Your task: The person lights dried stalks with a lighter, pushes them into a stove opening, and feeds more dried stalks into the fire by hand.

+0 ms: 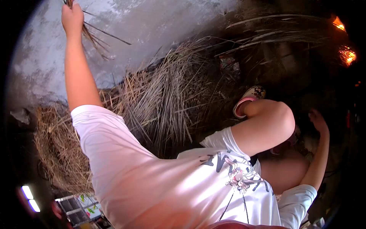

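My left hand [72, 19] is raised at the upper left, closed around a small bunch of dry stalks [95, 40]. The stalks stick out below and to the right of the fist, in front of a pale grey wall. My right hand [317, 120] hangs low at the right, beside my bent knee. Its fingers look loosely apart with nothing visible in them, though the light there is dim.
A big heap of dry straw [160, 95] lies along the wall [133, 26] and spreads to the left. Flames [347, 56] glow at the far right, with long stalks [278, 36] reaching towards them. My shoe [249, 97] rests on the dark ground.
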{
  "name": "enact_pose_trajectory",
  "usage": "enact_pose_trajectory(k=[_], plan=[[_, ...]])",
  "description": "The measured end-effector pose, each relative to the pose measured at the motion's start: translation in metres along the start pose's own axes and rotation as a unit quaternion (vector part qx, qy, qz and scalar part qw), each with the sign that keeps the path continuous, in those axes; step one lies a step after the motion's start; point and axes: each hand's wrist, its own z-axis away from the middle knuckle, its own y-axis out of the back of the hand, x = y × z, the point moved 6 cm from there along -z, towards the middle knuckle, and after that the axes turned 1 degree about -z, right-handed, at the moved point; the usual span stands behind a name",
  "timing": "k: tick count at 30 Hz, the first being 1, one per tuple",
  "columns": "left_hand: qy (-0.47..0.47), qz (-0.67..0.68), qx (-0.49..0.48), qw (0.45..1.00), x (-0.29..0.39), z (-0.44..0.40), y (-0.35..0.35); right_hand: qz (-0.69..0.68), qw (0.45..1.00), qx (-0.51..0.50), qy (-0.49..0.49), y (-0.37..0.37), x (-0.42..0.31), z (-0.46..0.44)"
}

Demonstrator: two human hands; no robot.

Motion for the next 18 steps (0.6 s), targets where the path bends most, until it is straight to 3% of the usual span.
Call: enact_pose_trajectory(k=[2, 4, 5, 7, 8, 9, 10, 12, 18], plan=[[0.005, -0.025, -0.04, 0.999, 0.018, 0.017, 0.024, 0.013, 1.0, -0.007, -0.001, -0.002, -0.008, -0.007], [0.004, -0.021, -0.2, 0.979, 0.045, 0.049, 0.03, -0.032, 0.998, -0.006, 0.048, -0.003, -0.016, -0.021], [0.006, -0.032, -0.199, 0.979, 0.033, 0.055, 0.034, -0.031, 0.998, -0.011, 0.058, -0.004, -0.019, -0.026], [-0.078, -0.079, -0.226, 0.968, 0.001, 0.089, 0.027, -0.091, 0.993, -0.042, 0.062, -0.004, -0.023, -0.029], [-0.027, -0.103, -0.307, 0.946, -0.021, 0.12, 0.015, -0.089, 0.993, -0.048, 0.068, -0.001, -0.033, -0.023], [-0.035, -0.137, -0.302, 0.943, -0.023, 0.16, 0.017, -0.071, 0.994, -0.045, 0.07, 0.005, -0.047, -0.01], [0.018, -0.126, -0.328, 0.936, -0.03, 0.201, 0.015, -0.054, 0.995, -0.041, 0.073, 0.008, -0.056, -0.005], [0.086, -0.141, -0.432, 0.886, -0.029, 0.276, 0.017, -0.08, 0.994, -0.037, 0.065, 0.005, -0.033, -0.02], [0.202, -0.174, -0.508, 0.819, -0.067, 0.499, 0.027, -0.056, 0.996, -0.005, 0.076, 0.007, 0.002, -0.035]])
